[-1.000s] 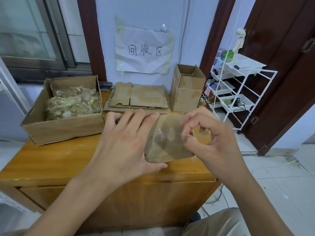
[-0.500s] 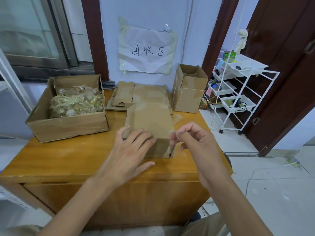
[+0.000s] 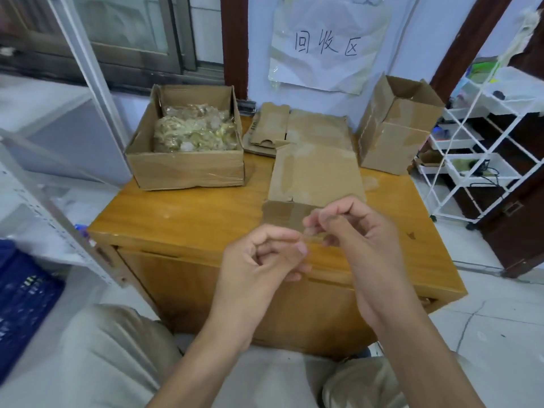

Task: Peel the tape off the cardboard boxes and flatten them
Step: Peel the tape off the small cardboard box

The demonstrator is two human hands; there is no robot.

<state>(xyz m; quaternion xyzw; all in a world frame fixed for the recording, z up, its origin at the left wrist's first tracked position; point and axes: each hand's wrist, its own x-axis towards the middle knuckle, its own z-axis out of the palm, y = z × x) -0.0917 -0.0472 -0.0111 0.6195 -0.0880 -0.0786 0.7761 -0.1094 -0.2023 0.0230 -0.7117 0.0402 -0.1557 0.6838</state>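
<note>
- The left hand is raised over the front edge of the cabinet, fingers curled, thumb and fingertips pinching one end of a clear strip of tape.
- The right hand is just beside it, fingers curled, pinching the other end of the tape; the strip is thin and blurred, so its full extent is hard to tell.
- Both hands are above the top, touching no cardboard.
- A flattened box lies on the cabinet top near the front right, its near flap partly hidden behind the hands.
- Behind it, at the back edge against the wall, lies a stack of flattened cardboard.
- An upright open box stands at the back right corner, just beside the flattened box.
- A wide open box sits at the back left corner, filled with crumpled tape.
- A paper sign with handwritten characters is stuck to the wall above the stack.
- A white wire rack stands on the floor to the right of the cabinet.
</note>
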